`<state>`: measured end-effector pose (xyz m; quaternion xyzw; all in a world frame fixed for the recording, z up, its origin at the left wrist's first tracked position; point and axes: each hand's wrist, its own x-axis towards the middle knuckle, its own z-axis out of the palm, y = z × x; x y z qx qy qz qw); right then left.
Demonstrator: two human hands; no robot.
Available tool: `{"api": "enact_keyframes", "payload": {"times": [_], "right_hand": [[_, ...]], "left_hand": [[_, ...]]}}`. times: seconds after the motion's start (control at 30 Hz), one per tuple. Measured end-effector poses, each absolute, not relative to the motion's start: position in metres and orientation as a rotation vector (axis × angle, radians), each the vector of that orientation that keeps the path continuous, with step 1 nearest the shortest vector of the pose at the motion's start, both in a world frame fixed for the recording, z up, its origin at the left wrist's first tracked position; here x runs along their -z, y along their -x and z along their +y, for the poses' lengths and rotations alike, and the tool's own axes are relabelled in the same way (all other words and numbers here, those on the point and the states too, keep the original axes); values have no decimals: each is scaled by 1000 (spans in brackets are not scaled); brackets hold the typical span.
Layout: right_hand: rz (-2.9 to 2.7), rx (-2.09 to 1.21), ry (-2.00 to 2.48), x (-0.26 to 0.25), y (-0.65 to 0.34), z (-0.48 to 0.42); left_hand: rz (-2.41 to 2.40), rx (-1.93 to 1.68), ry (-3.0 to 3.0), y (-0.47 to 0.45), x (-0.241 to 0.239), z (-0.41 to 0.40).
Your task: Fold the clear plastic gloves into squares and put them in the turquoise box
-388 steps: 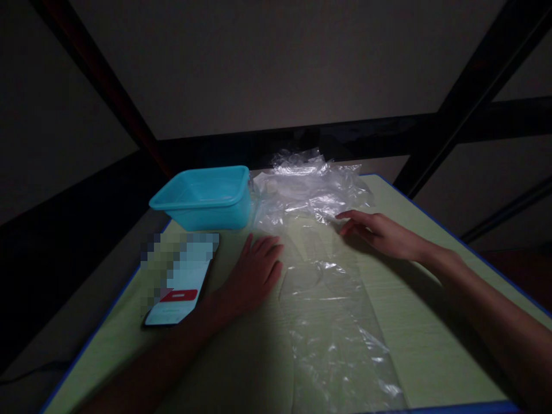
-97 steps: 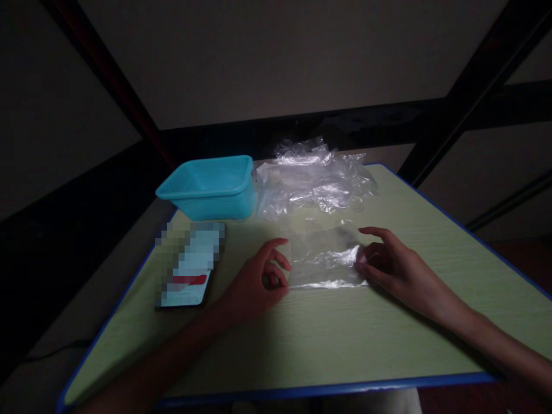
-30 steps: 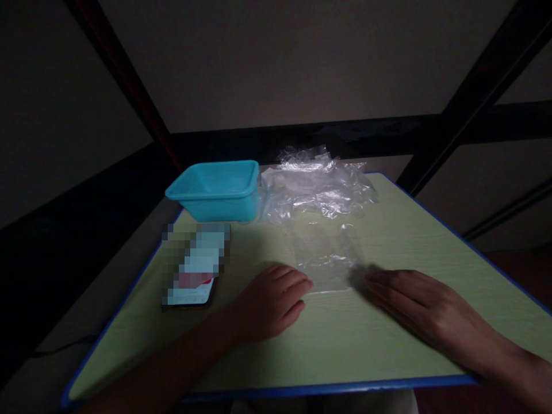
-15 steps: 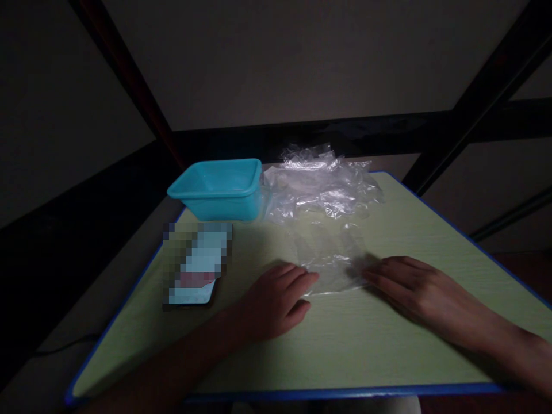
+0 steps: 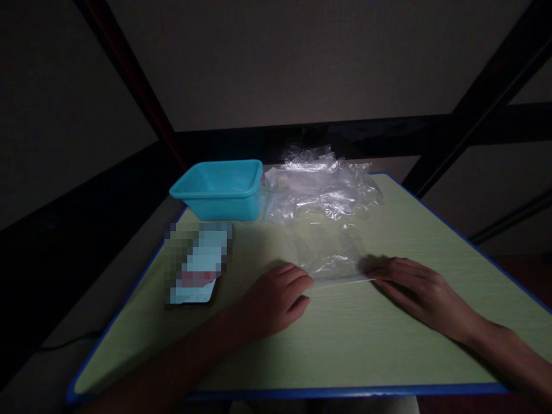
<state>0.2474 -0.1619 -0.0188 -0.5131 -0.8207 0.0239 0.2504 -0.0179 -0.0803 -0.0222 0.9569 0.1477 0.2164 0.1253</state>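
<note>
A clear plastic bag [image 5: 330,253] lies spread on the table, its near edge drawn straight between my two hands. At its near left corner is my left hand [image 5: 278,299], with bent fingertips resting on the film and the thumb held apart below them. My right hand [image 5: 407,284] has its fingers closed on the near right corner; the fingertips are partly hidden. Beyond this bag lies a crumpled heap of clear plastic bags [image 5: 323,184], shiny and loosely piled.
A turquoise plastic basin [image 5: 224,207] stands at the back left, beside the heap. In front of it lies a phone [image 5: 200,293] with its lit screen blurred out. The pale green table [image 5: 345,351] has a blue edge, and a wall rises behind it.
The bag's near edge has straightened and now reaches up to my right fingers, which have closed on it and shifted slightly right. My left hand has hardly moved.
</note>
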Motion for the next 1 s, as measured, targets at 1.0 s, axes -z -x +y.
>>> {"api": "enact_keyframes", "payload": {"times": [1.0], "right_hand": [[-1458,-997,1503,-30,-223,-117]], "left_hand": [[981,-750,-1258,-5,-25,-48]]}}
